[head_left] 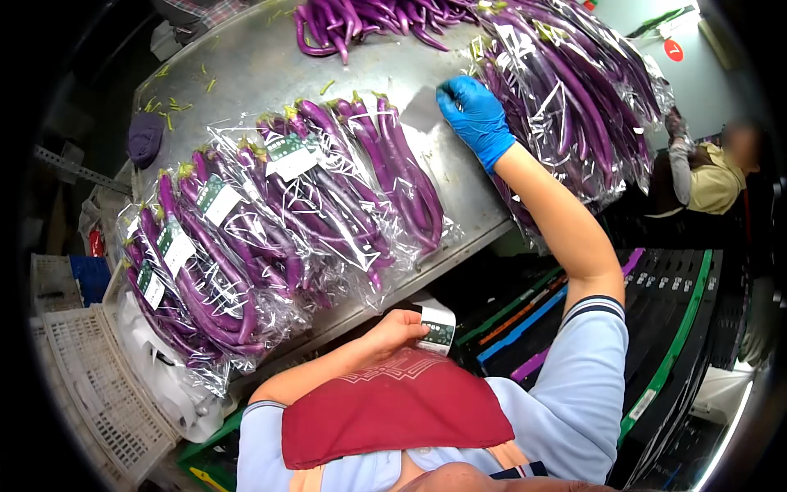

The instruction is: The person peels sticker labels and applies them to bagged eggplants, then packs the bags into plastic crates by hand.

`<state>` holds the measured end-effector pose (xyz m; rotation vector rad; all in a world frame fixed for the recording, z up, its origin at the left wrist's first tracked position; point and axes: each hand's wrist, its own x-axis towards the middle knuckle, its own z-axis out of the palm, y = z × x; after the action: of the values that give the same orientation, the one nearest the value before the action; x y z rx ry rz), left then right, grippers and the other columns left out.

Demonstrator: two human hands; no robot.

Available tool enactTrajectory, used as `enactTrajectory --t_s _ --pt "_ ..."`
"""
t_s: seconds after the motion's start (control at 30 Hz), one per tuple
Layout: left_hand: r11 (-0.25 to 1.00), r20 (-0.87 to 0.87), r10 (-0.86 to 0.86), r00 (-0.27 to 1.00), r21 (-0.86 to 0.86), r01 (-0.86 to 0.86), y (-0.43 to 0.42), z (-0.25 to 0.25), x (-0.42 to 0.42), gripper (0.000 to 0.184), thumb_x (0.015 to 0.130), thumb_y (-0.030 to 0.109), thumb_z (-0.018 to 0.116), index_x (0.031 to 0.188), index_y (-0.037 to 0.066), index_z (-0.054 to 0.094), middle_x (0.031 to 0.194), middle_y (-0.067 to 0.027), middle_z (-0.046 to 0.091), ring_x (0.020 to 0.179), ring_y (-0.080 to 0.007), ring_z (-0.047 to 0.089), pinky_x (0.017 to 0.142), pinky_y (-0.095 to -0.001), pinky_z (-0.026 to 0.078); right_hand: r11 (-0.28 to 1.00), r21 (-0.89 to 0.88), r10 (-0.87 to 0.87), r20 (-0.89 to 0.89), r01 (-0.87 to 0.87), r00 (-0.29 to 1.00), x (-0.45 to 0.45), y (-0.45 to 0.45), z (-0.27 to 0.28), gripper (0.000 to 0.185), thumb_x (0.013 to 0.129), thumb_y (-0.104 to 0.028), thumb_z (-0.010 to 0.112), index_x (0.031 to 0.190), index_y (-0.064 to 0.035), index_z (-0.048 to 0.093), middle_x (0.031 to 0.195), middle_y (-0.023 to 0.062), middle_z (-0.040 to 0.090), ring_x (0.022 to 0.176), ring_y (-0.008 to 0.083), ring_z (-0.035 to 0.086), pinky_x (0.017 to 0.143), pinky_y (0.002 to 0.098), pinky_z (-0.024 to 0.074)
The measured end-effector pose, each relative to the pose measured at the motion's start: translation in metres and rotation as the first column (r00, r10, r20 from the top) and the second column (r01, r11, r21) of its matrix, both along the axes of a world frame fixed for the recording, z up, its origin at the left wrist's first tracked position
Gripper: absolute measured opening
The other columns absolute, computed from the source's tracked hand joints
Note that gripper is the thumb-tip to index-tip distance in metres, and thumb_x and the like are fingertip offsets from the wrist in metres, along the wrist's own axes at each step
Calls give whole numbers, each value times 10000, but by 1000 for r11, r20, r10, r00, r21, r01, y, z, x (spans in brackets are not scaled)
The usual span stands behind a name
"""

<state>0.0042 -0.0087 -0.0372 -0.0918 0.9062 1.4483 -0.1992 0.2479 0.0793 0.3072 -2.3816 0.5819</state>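
Observation:
Bare and close to my body, my left hand (395, 330) pinches a strip of white and dark green labels (438, 328) at the table's front edge. My right hand (475, 119), in a blue glove, is over the metal table with its fingers curled together. A thin greyish piece (422, 111) lies beside its fingertips; whether the fingers hold it is unclear. To the left lie several clear bags of long purple eggplants (398, 176), some with green and white labels (293, 158). Right beside the glove is a large pile of bagged eggplants (566, 98).
Loose eggplants (352, 20) lie at the table's (238, 61) far edge. White plastic crates (106, 373) stand at the lower left, and dark crates with coloured strips (656, 328) at the lower right. Another person (711, 179) is at the far right.

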Motion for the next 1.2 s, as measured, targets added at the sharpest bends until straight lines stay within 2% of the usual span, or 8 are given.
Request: enactTrajectory --t_s 0.1,0.3,0.37,0.53,0.7,0.93,1.1,1.2 --pt "1000 2 27 1000 -12 -27 0 -4 -3 201 808 65 544 987 -21 575 864 -69 619 696 -117 563 628 -239 450 952 300 62 -391 64 918 -19 -14 4 64 719 -151 552 743 -106 513 730 58 535 658 238 523 591 331 405" --pt "998 -64 -6 998 -58 2 7 -22 -6 199 820 52 505 986 -42 563 895 -89 609 785 -164 585 710 -290 472 741 655 100 114 -150 988 30 -28 -119 92 668 -147 491 738 -96 522 804 55 519 821 190 512 728 351 401" --pt "997 -33 -7 999 -71 5 10 -16 -10 207 821 52 503 999 -40 555 899 -92 608 787 -171 587 710 -293 472 833 497 204 131 -242 970 50 -31 -120 182 668 -146 539 834 -72 535 851 80 532 861 220 514 737 361 401" --pt "998 -12 26 1000 -65 -27 15 -19 -12 208 821 52 503 999 -41 553 906 -94 607 790 -176 588 717 -297 472 982 -105 -91 468 158 879 65 -36 -134 511 658 -188 659 1095 -23 451 952 172 535 921 319 505 792 398 412" --pt "997 -13 52 999 -50 -53 17 -14 -9 199 815 48 503 983 -46 555 895 -95 608 785 -179 590 712 -307 475 537 -760 482 633 366 606 40 -3 -169 628 697 -102 637 1245 3 347 1057 133 539 908 212 550 809 300 437" --pt "999 -1 35 999 17 -35 4 0 -5 130 803 87 554 910 21 587 761 2 588 612 -57 500 526 -184 386 443 -831 501 541 337 675 62 0 9 608 667 -25 647 1205 58 375 995 110 560 806 136 564 690 242 472" --pt "999 -8 43 999 5 -43 -4 -17 6 224 818 59 509 1020 -29 545 906 -93 607 785 -180 600 700 -290 492 336 -930 725 357 150 590 69 -99 84 532 724 -113 642 1181 16 402 1031 93 548 882 147 543 792 265 434" --pt "998 24 -8 1000 64 7 -1 -10 -1 232 827 46 485 1038 -40 528 928 -116 599 811 -200 599 716 -310 501 494 -862 773 496 116 396 64 -128 51 771 769 -451 576 1302 7 258 1314 183 323 1239 246 280 1012 334 224"
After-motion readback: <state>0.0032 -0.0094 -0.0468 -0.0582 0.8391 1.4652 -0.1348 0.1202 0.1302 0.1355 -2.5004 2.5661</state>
